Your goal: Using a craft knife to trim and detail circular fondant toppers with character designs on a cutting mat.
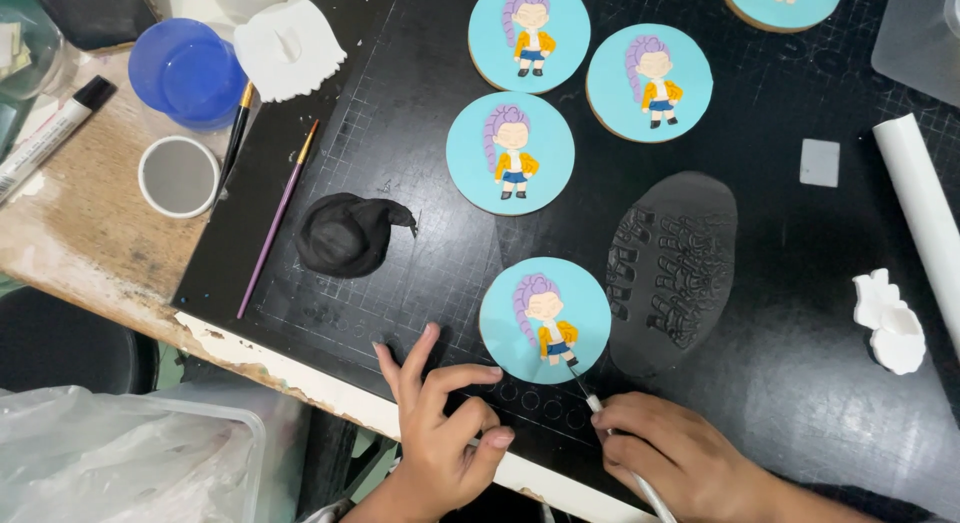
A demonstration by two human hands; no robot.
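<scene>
Worn wooden tabletop [90, 233], chipped along its front edge, under a black gridded cutting mat [420, 153] crowded with decorating work. Nearest the front edge, a round biscuit iced pale blue with a purple-haired figure in a yellow jacket [545, 320]. Right hand [680, 458] closed round a thin white-handled modelling tool [615, 438], its dark tip touching the figure's feet. Left hand [440, 433] empty, fingers loosely curled, index and middle fingertips resting on the mat just left of the biscuit.

Step in hand, by the look of it: fine detailing at the shoes of the front figure. Next move likely to call for a steady, light press with the tip and a still biscuit, perhaps braced by the free hand.

Counted: five blue figure biscuits, four whole in view and one cut off by the top edge [782, 3]. One lump of black modelling paste [350, 233]; one thin rolled-out black sheet [672, 273], stamped with small shapes. Two brushes: one purple-handled [278, 221], one black-handled [236, 133]. One blue plastic cup [188, 71]; one small white pot [178, 176]; one white marker pen [45, 138]; one white rolling pin [925, 218]; one small grey square [819, 163]. Two white paste pieces, upper left [288, 48] and far right [888, 323].
</scene>
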